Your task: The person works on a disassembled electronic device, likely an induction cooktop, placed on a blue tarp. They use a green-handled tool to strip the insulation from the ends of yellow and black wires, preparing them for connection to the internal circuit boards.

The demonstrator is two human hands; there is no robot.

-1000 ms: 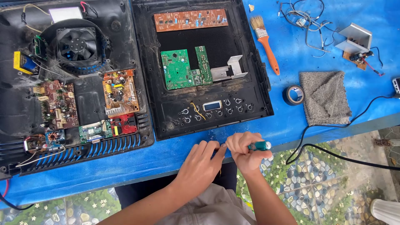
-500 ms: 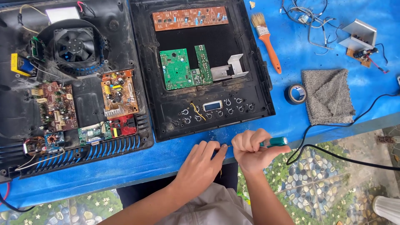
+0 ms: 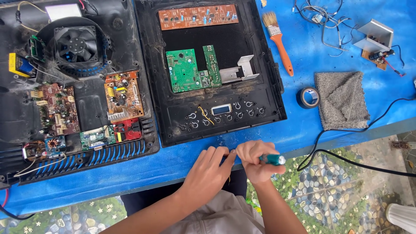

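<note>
My right hand [image 3: 255,161] is closed around a teal-handled screwdriver [image 3: 273,159] at the near edge of the blue table. My left hand [image 3: 210,171] rests beside it with the fingertips touching the right hand; whatever sits between them is hidden. Just beyond both hands lies an opened black appliance lid [image 3: 260,108] carrying a green circuit board [image 3: 184,70], an orange board strip [image 3: 198,16] and a row of button pads [image 3: 225,110]. To the left lies the black appliance base [image 3: 89,108] with a round fan [image 3: 77,44] and several small circuit boards.
An orange-handled paintbrush [image 3: 281,43], a roll of dark tape [image 3: 308,97] and a folded grey cloth [image 3: 341,99] lie right of the lid. Loose wires and a metal part [image 3: 375,34] sit far right. A black cable [image 3: 346,158] hangs off the table edge.
My right hand with the screwdriver has shifted slightly along the table edge and its grip has turned. The left hand has stayed against it.
</note>
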